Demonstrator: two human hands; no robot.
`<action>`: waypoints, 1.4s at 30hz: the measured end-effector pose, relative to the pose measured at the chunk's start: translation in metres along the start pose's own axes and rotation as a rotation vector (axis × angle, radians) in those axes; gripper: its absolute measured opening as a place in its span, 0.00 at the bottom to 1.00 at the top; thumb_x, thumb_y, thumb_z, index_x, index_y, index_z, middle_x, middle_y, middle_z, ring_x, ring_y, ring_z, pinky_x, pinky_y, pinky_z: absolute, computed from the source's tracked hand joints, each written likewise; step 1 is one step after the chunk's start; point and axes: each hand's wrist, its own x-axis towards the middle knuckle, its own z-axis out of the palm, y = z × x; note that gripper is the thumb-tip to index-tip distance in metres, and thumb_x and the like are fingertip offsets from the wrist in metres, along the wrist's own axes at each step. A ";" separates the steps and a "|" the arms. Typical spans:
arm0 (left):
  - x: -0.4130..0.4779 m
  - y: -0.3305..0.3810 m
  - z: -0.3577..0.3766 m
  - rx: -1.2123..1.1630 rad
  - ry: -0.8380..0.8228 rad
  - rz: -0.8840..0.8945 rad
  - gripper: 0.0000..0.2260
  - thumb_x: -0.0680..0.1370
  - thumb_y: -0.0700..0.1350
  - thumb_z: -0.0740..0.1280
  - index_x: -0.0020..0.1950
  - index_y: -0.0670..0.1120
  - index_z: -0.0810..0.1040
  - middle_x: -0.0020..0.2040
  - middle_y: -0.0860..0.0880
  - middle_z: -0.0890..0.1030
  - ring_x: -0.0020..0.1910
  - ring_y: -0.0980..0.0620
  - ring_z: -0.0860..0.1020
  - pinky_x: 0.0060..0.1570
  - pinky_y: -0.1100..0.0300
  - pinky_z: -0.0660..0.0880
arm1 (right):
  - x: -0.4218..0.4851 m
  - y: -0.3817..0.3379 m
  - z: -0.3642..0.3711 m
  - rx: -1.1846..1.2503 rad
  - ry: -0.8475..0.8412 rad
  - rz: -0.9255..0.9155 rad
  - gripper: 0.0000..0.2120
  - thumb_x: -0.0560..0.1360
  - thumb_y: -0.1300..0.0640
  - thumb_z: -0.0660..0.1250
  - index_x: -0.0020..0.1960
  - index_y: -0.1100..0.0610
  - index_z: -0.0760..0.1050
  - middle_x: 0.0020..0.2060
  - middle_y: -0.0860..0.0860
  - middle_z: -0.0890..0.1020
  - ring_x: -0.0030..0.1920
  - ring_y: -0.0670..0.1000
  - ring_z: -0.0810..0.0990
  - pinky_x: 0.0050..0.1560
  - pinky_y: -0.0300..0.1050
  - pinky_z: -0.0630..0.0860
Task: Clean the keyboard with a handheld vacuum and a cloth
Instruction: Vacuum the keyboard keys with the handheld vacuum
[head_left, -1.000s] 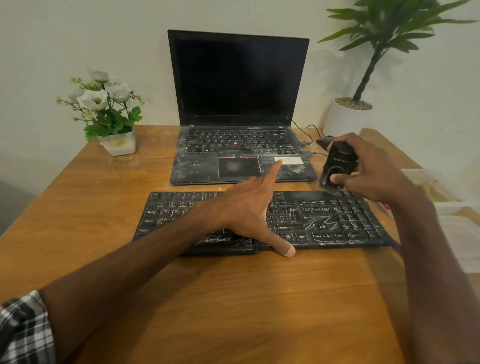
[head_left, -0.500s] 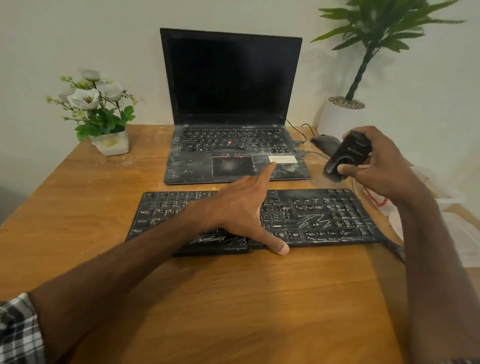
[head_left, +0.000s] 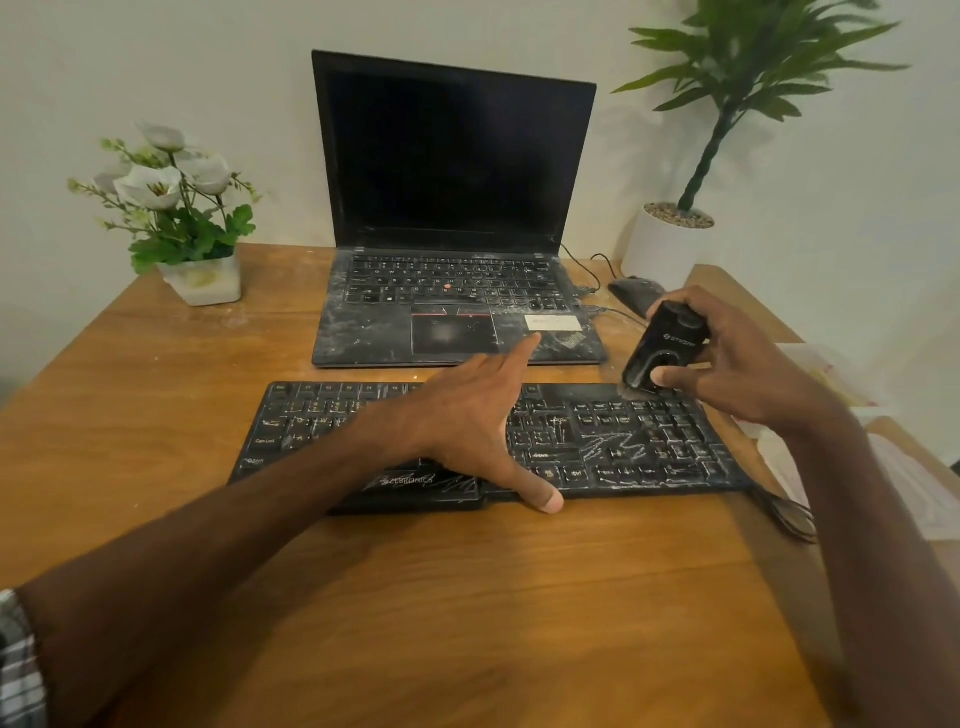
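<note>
1. The right grip curls round a black handheld vacuum, with the thumb on its lower front.
2. Just below that grip, the vacuum's nozzle seems to touch the far-right keys of the dusty Zebronics keyboard, though blur hides the contact.
3. The left grip lies spread on the keyboard's middle, thumb at the near edge.
4. Beyond both grips, a dusty laptop stands open on the bench.

Worn: left sleeve, plaid weave, grey and white checks crossed by dark lines. Only narrow strip visible at lower left frame corner. Left forearm bare from sleeve edge down to left hand. Right forearm bare up to frame edge. Right hand bare. Thumbnails trimmed short.
</note>
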 end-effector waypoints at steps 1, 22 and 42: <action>0.000 0.000 0.000 0.002 -0.001 -0.001 0.71 0.59 0.76 0.77 0.83 0.52 0.32 0.86 0.47 0.51 0.83 0.44 0.56 0.79 0.43 0.61 | -0.001 0.003 -0.002 -0.019 0.008 -0.002 0.29 0.68 0.68 0.78 0.61 0.46 0.72 0.53 0.49 0.80 0.57 0.55 0.81 0.59 0.64 0.79; 0.002 -0.002 0.001 0.008 -0.001 0.004 0.72 0.59 0.76 0.77 0.83 0.50 0.33 0.86 0.46 0.52 0.83 0.43 0.55 0.79 0.42 0.62 | 0.004 -0.010 0.004 -0.246 0.069 0.020 0.30 0.69 0.66 0.78 0.64 0.52 0.69 0.52 0.50 0.79 0.54 0.55 0.78 0.54 0.49 0.75; 0.004 -0.003 0.002 0.026 -0.004 0.006 0.72 0.59 0.77 0.76 0.83 0.49 0.33 0.86 0.46 0.50 0.83 0.42 0.54 0.79 0.41 0.61 | -0.008 -0.006 -0.014 -0.310 0.124 0.016 0.28 0.69 0.67 0.77 0.64 0.56 0.69 0.53 0.52 0.78 0.52 0.53 0.76 0.46 0.40 0.70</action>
